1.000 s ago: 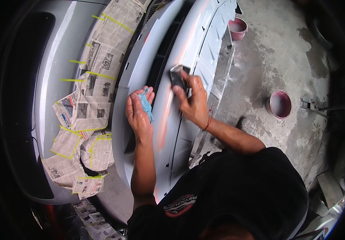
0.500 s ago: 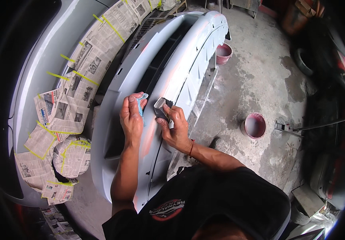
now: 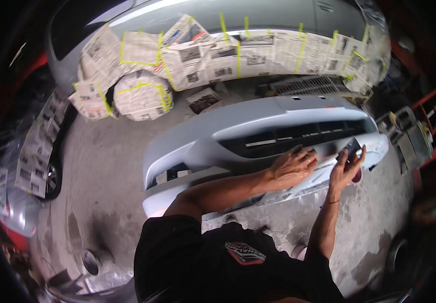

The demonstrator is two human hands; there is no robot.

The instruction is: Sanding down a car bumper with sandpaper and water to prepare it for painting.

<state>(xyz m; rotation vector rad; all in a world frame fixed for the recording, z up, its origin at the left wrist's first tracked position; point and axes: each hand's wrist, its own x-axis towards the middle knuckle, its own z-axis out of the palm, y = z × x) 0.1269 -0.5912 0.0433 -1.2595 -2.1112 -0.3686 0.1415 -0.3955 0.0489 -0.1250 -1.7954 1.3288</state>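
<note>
A light grey car bumper [image 3: 203, 126] lies lengthwise before me, with a long dark grille opening in it. My left hand [image 3: 295, 167] rests on the bumper just below that opening, fingers stretched out and a little blurred. No cloth shows at it; whatever may be under the palm is hidden. Farther right, my right hand [image 3: 347, 165] grips a sanding block [image 3: 352, 147] wrapped in dark sandpaper, held at the bumper's upper surface near its right end. Fingers and thumb close round the block's sides.
Behind the bumper stands a grey car [image 3: 273, 19] masked with taped newspaper [image 3: 283, 53]; its wheel [image 3: 142, 96] is wrapped too. A reddish bucket [image 3: 357, 175] shows past my right hand. At the far left is another papered car [image 3: 16, 202]. A metal frame [image 3: 405, 126] stands right.
My view has swung round, so the bumper now lies across it. My hands are farther apart. The light blue cloth in my left hand no longer shows; the sanding block stays in my right.
</note>
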